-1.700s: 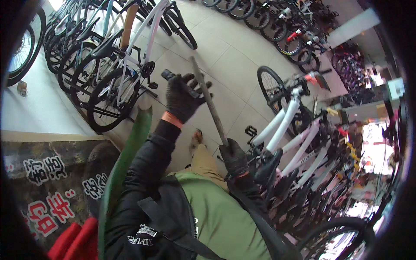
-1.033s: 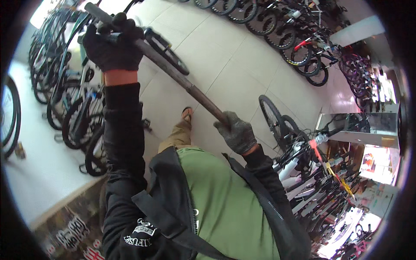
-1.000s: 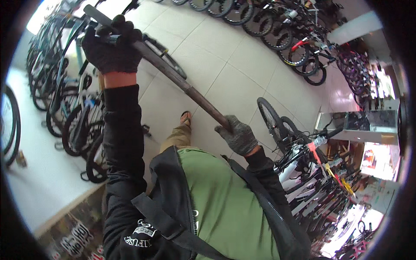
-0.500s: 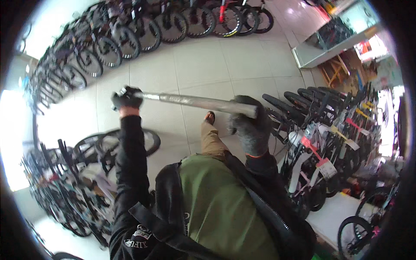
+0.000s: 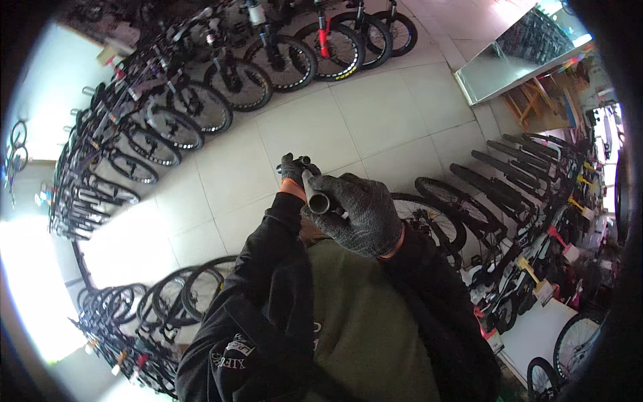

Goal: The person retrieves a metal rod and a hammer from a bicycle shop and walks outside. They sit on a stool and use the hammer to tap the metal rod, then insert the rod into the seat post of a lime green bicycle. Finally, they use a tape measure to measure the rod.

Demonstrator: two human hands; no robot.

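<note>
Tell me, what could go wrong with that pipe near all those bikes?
The pipe is long, and both gloved hands, left hand and right hand, hold it pointing outward. Swung around, its far end might hit the bikes parked close on the right. A slip could drop it onto the tiled floor.

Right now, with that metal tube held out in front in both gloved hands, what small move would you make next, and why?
Probably lower the far end gently and keep the tube in line with the tiled aisle. The right hand grips the near open end of the grey metal tube, and the left hand holds it farther out. Bicycle rows stand on the left and right, so a sideways swing could hit a wheel.
</note>
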